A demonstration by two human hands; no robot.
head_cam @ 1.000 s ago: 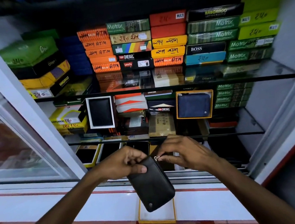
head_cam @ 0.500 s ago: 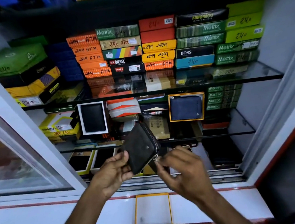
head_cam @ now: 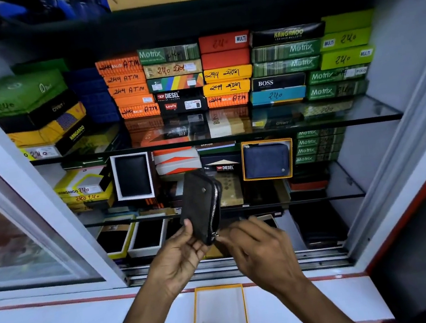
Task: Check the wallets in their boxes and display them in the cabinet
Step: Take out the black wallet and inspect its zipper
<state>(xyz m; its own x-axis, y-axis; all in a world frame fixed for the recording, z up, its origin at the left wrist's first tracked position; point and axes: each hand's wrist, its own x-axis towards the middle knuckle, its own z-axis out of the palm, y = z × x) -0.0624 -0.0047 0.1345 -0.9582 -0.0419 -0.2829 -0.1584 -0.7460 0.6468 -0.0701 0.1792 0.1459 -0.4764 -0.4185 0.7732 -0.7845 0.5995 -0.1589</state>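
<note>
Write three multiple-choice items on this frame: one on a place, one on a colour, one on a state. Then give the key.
1. Where is the empty box? A on the ledge below the hands; B on the top shelf; C in the left hand.
2. What colour is the wallet in the yellow-rimmed box on the middle shelf? A red; B blue; C white.
3. What is the right hand doing? A resting flat on the ledge; B pinching the black wallet's zip pull; C lifting a box.

A: it lies open on the ledge. B: it reads dark blue. B: fingertips meet the pull while the left hand steadies the wallet.

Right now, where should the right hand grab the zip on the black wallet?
Pinch the metal zip pull at the black wallet's lower corner, coming from the right. The left hand already holds the opposite edge, and the zip side faces right.
</note>
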